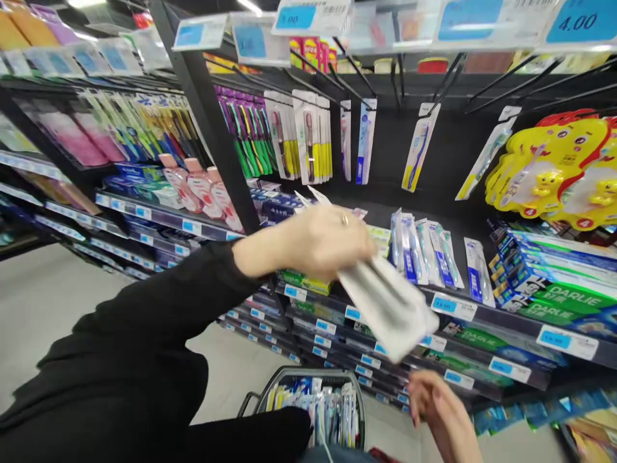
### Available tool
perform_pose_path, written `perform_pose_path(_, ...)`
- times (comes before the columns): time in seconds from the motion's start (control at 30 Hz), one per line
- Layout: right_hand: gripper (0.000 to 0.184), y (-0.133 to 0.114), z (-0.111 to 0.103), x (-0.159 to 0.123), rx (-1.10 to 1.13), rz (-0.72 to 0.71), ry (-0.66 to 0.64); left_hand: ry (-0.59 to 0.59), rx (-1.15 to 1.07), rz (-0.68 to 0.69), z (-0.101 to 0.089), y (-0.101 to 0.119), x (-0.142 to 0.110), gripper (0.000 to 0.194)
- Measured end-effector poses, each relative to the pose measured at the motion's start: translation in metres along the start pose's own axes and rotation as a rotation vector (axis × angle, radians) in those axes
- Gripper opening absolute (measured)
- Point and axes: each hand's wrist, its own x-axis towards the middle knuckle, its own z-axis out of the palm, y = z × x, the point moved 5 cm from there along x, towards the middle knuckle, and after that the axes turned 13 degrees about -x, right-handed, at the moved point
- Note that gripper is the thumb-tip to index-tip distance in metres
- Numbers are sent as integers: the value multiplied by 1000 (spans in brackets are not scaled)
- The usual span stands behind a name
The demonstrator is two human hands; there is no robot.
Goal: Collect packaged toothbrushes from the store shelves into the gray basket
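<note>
Black sleeve (159, 321) is closest to you, running in from 8 o'clock. It ends at your left hand (328, 239), near the centre, ring (344, 220) on one finger. That hand is closed, fingers folded over and pinching some blurred packs (390, 308); fingertips hidden, count can't be told. Those packs slant down toward 5 o'clock, in front of the shelf edge, with pointed corners poking out behind your hand toward 11.

Your right hand (441, 411) is at about 4:30, fingers loosely bent, a bit blurred, apart from the held packs and near the basket (315, 372) at 6 o'clock. Basket is loaded with toothbrush packs (330, 411), mostly standing on edge.

Around your hands: toothbrushes with green handles (253, 138) hang at 11, a single blue toothbrush (418, 153) hangs at 2, and yellow duck cards (544, 168) hang between 2 and 3. Brushes in clear wrap (424, 251) lie on the shelf at 3, with toothpaste boxes (559, 283) farther out. Pink bottles (196, 186) stand between 9 and 10.
</note>
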Motion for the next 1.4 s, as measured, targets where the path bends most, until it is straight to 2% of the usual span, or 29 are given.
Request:
perform_pose_path(0.07,60,-51,20,12,335,-115,-212,62,-390,-222,33,-13,-38,19)
perform_pose_path(0.1,67,-74,30,15,422,-165,-313,123,-562,-322,47,-22,-57,23)
perform_pose_path(0.17,83,-106,53,16,418,-179,-503,208,-834,-487,69,-40,-93,31)
perform_pose_path(0.23,100,-118,76,9,298,-161,-583,186,-967,-575,82,-48,-121,37)
perform_pose_path(0.27,107,-118,86,4,238,-148,-587,148,-959,-564,84,-47,-132,38)
perform_pose_path(0.33,112,-114,106,-6,179,-129,-567,93,-793,-427,81,-35,-150,36)
perform_pose_path(0.4,108,-109,124,-15,212,-168,-546,75,-517,-252,80,-19,-167,28)
perform_pose_path(0.47,98,-105,139,-22,279,-245,-508,101,-252,-136,86,-6,-187,28)
perform_pose_path(0.53,88,-102,152,-29,349,-278,-453,228,-37,-85,93,2,-208,35)
perform_pose_path(0.6,80,-97,164,-37,436,-240,-405,487,74,-109,94,4,-231,42)
perform_pose_path(0.67,79,-93,176,-47,515,-180,-377,762,-18,-197,94,0,-254,51)
perform_pose_path(0.7,80,-92,182,-52,538,-166,-375,867,-161,-235,95,-4,-265,54)
perform_pose_path(0.77,80,-93,192,-61,535,-180,-388,971,-573,-270,102,-15,-279,54)
perform_pose_path(0.83,78,-94,201,-69,462,-238,-390,958,-925,-260,111,-21,-286,60)
perform_pose_path(0.87,77,-94,205,-72,400,-267,-388,939,-1015,-265,114,-23,-288,67)
perform_pose_path(0.93,76,-93,212,-79,267,-309,-382,940,-1053,-324,118,-25,-295,76)
perform_pose_path(1.03,75,-86,221,-90,212,-311,-389,1025,-1094,-459,123,-29,-308,63)
perform_pose_path(1.1,72,-75,225,-97,314,-241,-395,1055,-1157,-491,127,-29,-315,52)
perform_pose_path(1.2,64,-52,230,-105,509,1,-405,1037,-1169,-486,131,-27,-324,43)
perform_pose_path(1.27,58,-41,232,-109,555,130,-375,1019,-1141,-482,131,-27,-329,39)
perform_pose_path(1.4,55,-42,231,-113,538,113,-328,1001,-1100,-489,133,-28,-340,36)
